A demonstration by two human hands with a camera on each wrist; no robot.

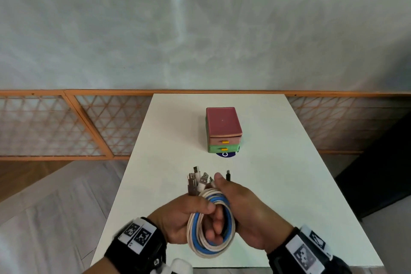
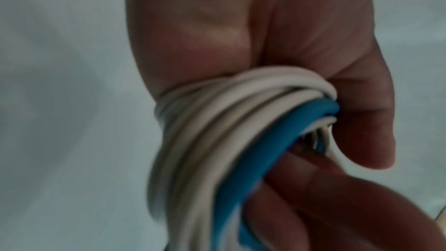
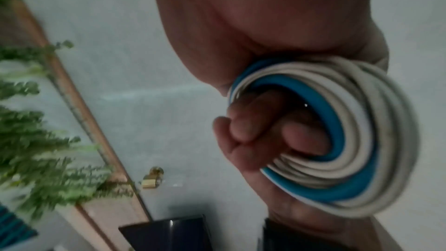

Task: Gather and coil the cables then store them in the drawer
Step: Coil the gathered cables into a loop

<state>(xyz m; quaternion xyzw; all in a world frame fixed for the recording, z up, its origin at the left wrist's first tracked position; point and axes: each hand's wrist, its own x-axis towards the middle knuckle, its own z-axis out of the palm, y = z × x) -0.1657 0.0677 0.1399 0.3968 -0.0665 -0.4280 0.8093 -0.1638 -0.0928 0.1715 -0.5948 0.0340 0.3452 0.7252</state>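
A coil of white and blue cables hangs in the air above the near end of the white table. My left hand grips its left side, thumb laid over the top strands. My right hand grips the right side, and fingers poke through the coil's middle. Several plugs stick up past the hands, plus one black plug. The small drawer unit, pink over green with yellow handles, stands further back with both drawers closed. Up close, the left hand clasps the coil, and the right hand wraps the coil.
A blue round sticker peeks out under the drawer unit's front. A wooden lattice railing runs behind the table and a dark block stands at its right. A leafy plant shows in the right wrist view.
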